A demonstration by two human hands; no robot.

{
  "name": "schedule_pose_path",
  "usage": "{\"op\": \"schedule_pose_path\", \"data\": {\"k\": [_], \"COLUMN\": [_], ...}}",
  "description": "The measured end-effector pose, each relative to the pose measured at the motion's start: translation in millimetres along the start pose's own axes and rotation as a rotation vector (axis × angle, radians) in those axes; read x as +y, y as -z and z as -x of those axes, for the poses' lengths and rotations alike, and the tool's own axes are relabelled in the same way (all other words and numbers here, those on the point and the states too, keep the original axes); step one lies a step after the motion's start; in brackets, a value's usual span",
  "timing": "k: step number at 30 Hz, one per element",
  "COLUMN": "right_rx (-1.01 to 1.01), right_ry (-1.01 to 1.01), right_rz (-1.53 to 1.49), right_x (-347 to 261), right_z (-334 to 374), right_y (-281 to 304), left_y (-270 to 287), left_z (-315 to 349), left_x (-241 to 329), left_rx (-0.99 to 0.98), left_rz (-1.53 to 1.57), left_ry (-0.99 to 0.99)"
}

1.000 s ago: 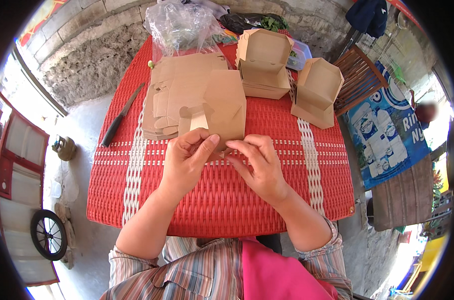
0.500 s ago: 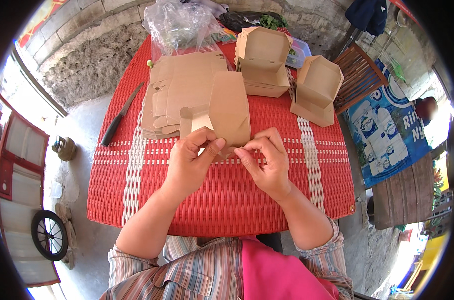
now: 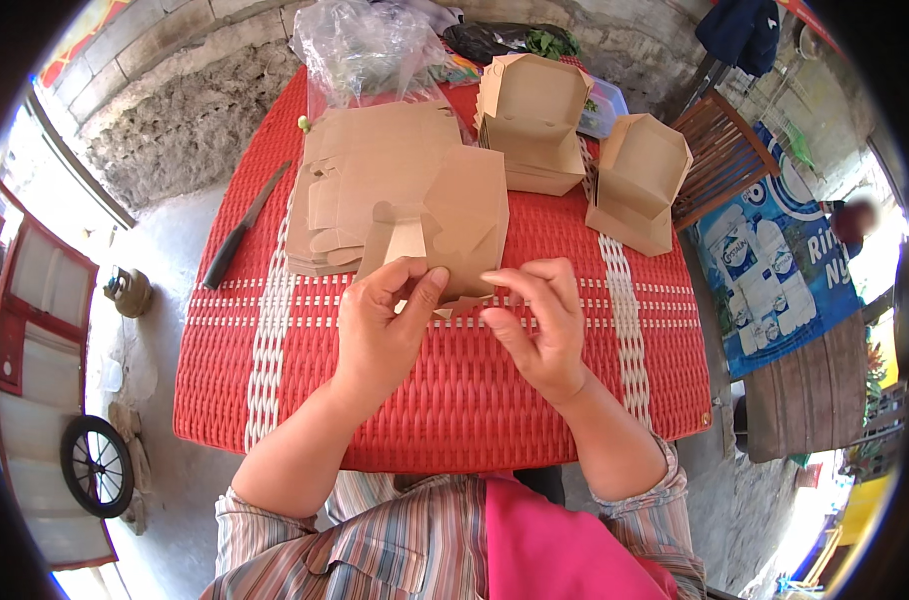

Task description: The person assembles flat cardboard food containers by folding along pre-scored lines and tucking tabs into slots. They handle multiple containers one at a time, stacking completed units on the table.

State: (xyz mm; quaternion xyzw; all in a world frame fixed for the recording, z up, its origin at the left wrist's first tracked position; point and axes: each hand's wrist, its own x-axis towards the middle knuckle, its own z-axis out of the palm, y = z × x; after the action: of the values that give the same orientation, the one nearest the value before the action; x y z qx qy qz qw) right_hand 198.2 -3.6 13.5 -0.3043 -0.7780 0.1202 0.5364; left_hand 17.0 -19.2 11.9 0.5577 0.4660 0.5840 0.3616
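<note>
A partly folded brown cardboard food box [image 3: 465, 215] is held over the red woven table, its lid panel tilted up. My left hand [image 3: 383, 315] pinches its near left edge between thumb and fingers. My right hand [image 3: 540, 325] is at the near right corner, thumb and index finger apart, the index fingertip close to the cardboard; whether it touches I cannot tell. Behind the box lies a stack of flat cardboard box blanks [image 3: 375, 140]. Farther back stand a nested stack of open folded boxes [image 3: 535, 125] and, to their right, a single open box [image 3: 640, 180].
A knife [image 3: 245, 225] with a black handle lies on the left of the red woven table [image 3: 425, 400]. At the back are a clear plastic bag [image 3: 360, 50], a black bag [image 3: 480, 42] and a clear plastic container [image 3: 603, 105]. A wooden chair [image 3: 720, 155] stands at the right.
My right thumb and fingers have parted and come off the near corner of the box. The box has turned slightly, its lid panel leaning more to the right. My left hand keeps its pinch.
</note>
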Motion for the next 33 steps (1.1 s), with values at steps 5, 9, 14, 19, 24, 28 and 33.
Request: {"op": "schedule_pose_path", "data": {"k": [5,9,14,19,24,28,33], "right_rx": [-0.062,0.001,0.076,0.132,0.152,0.12,0.079], "right_ry": [0.038,0.009,-0.01,-0.001,-0.02,0.013,0.058], "right_rz": [0.018,0.02,0.022,0.041,0.049,0.055,-0.005], "right_x": [7.1,7.3,7.6,7.8,8.0,6.4,11.0], "right_z": [2.3,4.2,5.5,7.4,9.8,8.9,10.1], "right_y": [-6.7,-9.1,-11.3,-14.3,-16.5,-14.3,-16.8], "left_y": [3.5,2.7,1.9,-0.5,-2.5,1.8,4.8], "left_z": [-2.9,-4.3,-2.1,-2.3,-1.9,-4.3,-2.4], "left_x": [12.8,8.1,-5.2,-2.6,-6.0,-2.2,-3.5], "left_rx": [-0.014,-0.042,-0.059,-0.071,-0.117,-0.163,-0.188], "left_rz": [-0.038,-0.029,-0.034,0.085,0.124,-0.04,-0.165], "left_ry": [0.099,0.051,0.01,0.102,0.043,-0.02,-0.164]}}
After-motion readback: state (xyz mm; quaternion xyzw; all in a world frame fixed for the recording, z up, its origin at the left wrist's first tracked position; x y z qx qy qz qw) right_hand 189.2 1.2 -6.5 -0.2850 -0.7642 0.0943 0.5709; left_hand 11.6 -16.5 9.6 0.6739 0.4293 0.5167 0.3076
